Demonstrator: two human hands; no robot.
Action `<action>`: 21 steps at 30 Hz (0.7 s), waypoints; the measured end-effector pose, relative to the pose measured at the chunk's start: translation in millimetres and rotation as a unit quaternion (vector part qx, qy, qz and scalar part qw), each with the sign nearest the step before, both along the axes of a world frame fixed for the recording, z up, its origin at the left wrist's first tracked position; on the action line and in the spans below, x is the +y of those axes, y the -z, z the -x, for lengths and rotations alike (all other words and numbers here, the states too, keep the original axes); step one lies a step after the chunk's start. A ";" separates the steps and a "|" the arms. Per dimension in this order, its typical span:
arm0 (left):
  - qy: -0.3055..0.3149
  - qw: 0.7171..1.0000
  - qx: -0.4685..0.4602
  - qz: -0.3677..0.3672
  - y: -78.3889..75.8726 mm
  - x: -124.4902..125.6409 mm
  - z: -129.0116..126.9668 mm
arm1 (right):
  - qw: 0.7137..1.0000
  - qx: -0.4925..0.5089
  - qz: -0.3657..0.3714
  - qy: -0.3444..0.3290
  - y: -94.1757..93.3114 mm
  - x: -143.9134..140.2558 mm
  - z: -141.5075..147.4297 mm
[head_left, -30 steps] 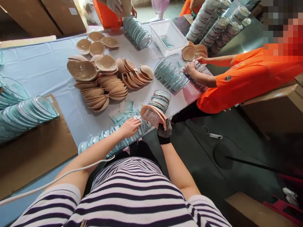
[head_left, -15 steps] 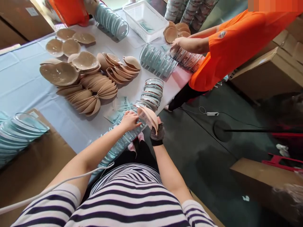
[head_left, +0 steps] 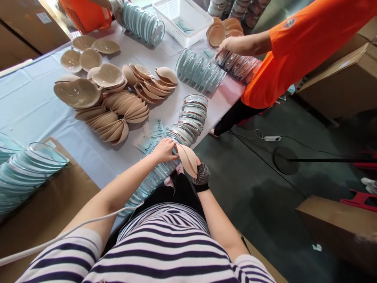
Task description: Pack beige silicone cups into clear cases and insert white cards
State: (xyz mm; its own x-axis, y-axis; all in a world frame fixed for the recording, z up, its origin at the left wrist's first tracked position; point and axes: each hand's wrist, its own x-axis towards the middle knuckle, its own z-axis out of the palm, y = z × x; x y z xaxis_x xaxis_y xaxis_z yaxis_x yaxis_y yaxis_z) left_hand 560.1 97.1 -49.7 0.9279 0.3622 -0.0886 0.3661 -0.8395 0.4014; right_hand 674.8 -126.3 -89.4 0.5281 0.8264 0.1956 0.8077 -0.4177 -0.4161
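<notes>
Table: pale blue cloth [head_left: 32,106] is covering the work surface, with brown cardboard [head_left: 44,196] lying under its near-left edge.
Far left: nested clear dishes [head_left: 29,169] are lying on their sides on that cardboard, well apart from your hands.
Middle of table: beige pads [head_left: 118,114] are fanning out in heaps, and printed leaflets [head_left: 153,131] are lying just beyond your fingers.
Row at the edge: clear round cases [head_left: 153,179] are running in a line along the table's near edge toward your body.
Left hand [head_left: 163,151]: you are curling it over the top of that row, fingertips touching the cases and the inner tip of the pad pair; whether it is gripping is unclear.
Pad pair [head_left: 187,159]: you are holding the folded beige pair edge-up, just right of the row's far end.
Right hand [head_left: 200,177]: in its mesh glove, it is pinching the pair from below, wrist bent upward.
Doing it well: judging by the pose, keep the pair pressed flat and steady the row while you are working.
Right: a co-worker's hand [head_left: 225,49] is resting on another row of cases [head_left: 238,65].
</notes>
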 end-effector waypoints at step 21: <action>-0.042 0.998 -0.026 0.041 13.0 -5.6 -5.9 | 0.997 0.019 0.055 -0.058 2.0 5.6 -3.3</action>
State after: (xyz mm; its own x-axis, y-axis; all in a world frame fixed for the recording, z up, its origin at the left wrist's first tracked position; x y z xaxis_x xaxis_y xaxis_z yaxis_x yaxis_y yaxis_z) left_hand 565.9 91.5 -62.7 0.8989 0.4319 -0.0745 0.4106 -0.7705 0.4875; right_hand 678.1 -120.7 -91.5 0.4327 0.8977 0.0834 0.8382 -0.3665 -0.4039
